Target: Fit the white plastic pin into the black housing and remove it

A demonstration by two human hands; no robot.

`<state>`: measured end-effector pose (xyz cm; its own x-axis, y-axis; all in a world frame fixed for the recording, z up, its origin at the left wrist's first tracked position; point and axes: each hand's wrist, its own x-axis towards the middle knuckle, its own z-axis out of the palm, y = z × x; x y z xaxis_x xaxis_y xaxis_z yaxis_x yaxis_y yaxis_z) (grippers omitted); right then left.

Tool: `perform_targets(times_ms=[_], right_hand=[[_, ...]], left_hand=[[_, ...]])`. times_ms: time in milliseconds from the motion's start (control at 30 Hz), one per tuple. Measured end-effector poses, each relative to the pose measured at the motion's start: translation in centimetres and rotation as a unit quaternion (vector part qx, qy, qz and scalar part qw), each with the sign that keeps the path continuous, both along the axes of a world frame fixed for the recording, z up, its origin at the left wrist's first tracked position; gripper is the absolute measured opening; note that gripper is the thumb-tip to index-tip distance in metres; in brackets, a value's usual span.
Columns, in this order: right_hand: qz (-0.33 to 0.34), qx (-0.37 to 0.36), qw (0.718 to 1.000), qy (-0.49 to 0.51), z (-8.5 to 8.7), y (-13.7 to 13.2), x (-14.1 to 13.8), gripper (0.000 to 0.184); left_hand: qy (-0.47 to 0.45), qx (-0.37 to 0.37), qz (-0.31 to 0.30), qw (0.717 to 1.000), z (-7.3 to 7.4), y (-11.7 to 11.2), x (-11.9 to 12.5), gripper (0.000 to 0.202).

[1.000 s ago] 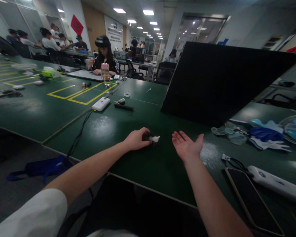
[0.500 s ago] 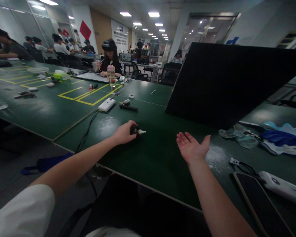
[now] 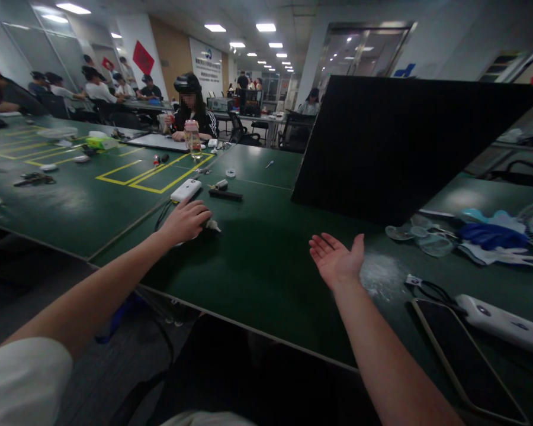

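Note:
My left hand point(image 3: 185, 223) reaches over the green table with its fingers curled down around a small dark bottle with a white pointed tip point(image 3: 213, 226). Most of the bottle's body is hidden under the fingers. Just behind that hand lie a white power bank point(image 3: 186, 190) with a black cable and a flat black bar point(image 3: 225, 194). My right hand point(image 3: 336, 258) rests palm up, fingers and thumb apart, with nothing in it. Beside it is a whitish smudge point(image 3: 382, 275) on the table.
A large black panel point(image 3: 395, 148) leans at the back right. Goggles point(image 3: 426, 236), blue and white gloves point(image 3: 493, 239), a phone point(image 3: 464, 349) and a white power strip point(image 3: 501, 322) lie on the right. Across the table, a person wearing a headset sits behind a pink-capped bottle point(image 3: 192, 141).
My left hand has moved left, toward the white power bank, and the small bottle has shifted with it. My right hand stays palm up. The view has turned slightly.

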<state>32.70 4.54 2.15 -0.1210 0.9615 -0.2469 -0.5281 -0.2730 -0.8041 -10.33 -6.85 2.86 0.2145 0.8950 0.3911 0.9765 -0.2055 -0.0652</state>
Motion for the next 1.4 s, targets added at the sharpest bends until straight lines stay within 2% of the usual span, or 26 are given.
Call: perform_targets(times_ms=[67, 133, 233, 333, 400, 500, 700, 967, 1100, 1300, 1400], right_hand=[[0.003, -0.001, 1.0, 0.005, 0.1, -0.1, -0.1, 0.073], [0.009, -0.001, 1.0, 0.005, 0.1, -0.2, -0.1, 0.075], [0.017, 0.002, 1.0, 0.01, 0.1, -0.2, -0.1, 0.077], [0.021, 0.012, 1.0, 0.014, 0.1, -0.2, 0.0, 0.077], [0.025, 0.019, 0.999, 0.013, 0.0, -0.2, 0.1, 0.078], [0.029, 0.023, 0.999, 0.009, 0.1, -0.3, 0.1, 0.078], [0.024, 0.023, 0.999, 0.014, 0.3, -0.4, 0.0, 0.079], [-0.002, 0.002, 0.999, 0.045, 0.3, 0.1, 0.1, 0.077], [-0.005, 0.006, 0.999, 0.046, 0.1, 0.4, 0.3, 0.077], [-0.015, 0.021, 0.999, 0.02, 0.5, 0.4, 0.8, 0.079], [-0.022, 0.028, 0.999, 0.005, 0.8, 0.4, 1.0, 0.079]], left_hand=[[-0.036, 0.039, 0.082, 0.995, -0.6, 0.4, -0.6, 0.048], [-0.102, 0.058, 0.18, 0.977, -1.0, 1.0, -0.9, 0.049], [-0.238, 0.043, 0.306, 0.921, -1.5, 2.3, -0.5, 0.055], [-0.338, 0.003, 0.343, 0.877, -1.8, 3.8, 1.0, 0.055], [-0.357, -0.028, 0.329, 0.873, -2.1, 4.8, 2.3, 0.055], [-0.346, -0.068, 0.304, 0.885, -2.4, 6.0, 4.3, 0.056], [-0.276, -0.083, 0.223, 0.931, -2.4, 7.2, 7.9, 0.052], [-0.269, -0.09, 0.194, 0.939, -2.4, 8.8, 11.4, 0.05], [-0.288, -0.117, 0.118, 0.943, -2.6, 8.5, 15.2, 0.051], [-0.279, -0.17, -0.059, 0.943, -2.5, 6.1, 23.2, 0.056], [-0.276, -0.189, -0.091, 0.938, -2.2, 5.5, 25.6, 0.056]])
